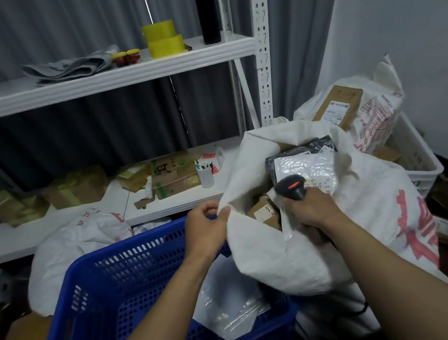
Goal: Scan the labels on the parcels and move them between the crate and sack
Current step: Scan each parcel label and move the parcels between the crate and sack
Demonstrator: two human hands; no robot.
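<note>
A large white woven sack [367, 213] with red print stands open at the right. My left hand [207, 231] pinches its near rim and holds the mouth open. My right hand [310, 211] grips a black barcode scanner [291, 187], its red window facing up, inside the sack's mouth. The scanner sits over a white plastic mailer [307, 168] with a printed label. A dark mailer [303, 145] and a small cardboard box [263, 213] lie beside it in the sack. The blue perforated crate [114, 297] below my arms holds a clear-and-white plastic parcel [230, 304].
A white metal shelf [106, 77] carries yellow tape rolls [162, 38] and grey bags above, cardboard boxes [75, 187] and a white cup [205, 175] below. A second sack in a white crate [416, 154] holds a box [337, 106] behind. More boxes lie on the floor at right.
</note>
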